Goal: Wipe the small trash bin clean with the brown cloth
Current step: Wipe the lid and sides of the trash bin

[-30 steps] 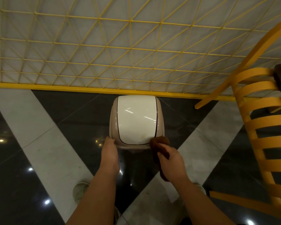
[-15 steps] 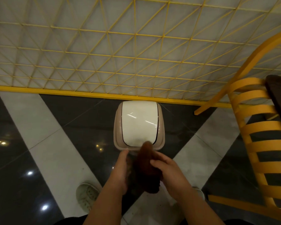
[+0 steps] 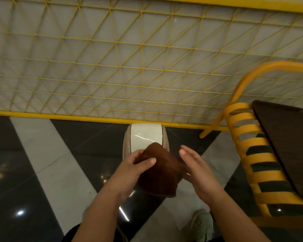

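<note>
My left hand (image 3: 131, 167) grips the fuzzy brown cloth (image 3: 160, 170): the thumb lies across its upper face and the other fingers curl beneath it. The cloth is lifted clear of the floor and hangs between my two hands, its lower edge drooping toward me. My right hand (image 3: 198, 169) is just beside the cloth's right edge, fingers straight and relaxed, palm turned inward. Whether its lower fingers touch the cloth's trailing corner I cannot tell.

The small beige plastic trash bin with a glossy white swing lid (image 3: 144, 138) stands on the dark polished floor with pale diagonal stripes (image 3: 45, 154), directly beyond my hands and just in front of the yellow wire lattice panel (image 3: 129, 67). The cloth overlaps the bin's near edge in this view; contact with the lid cannot be confirmed.

To the right stands a yellow slatted chair (image 3: 248, 154), with a dark brown tabletop (image 3: 287, 145) over it. A pale green shoe (image 3: 200, 226) shows below my right forearm.
</note>
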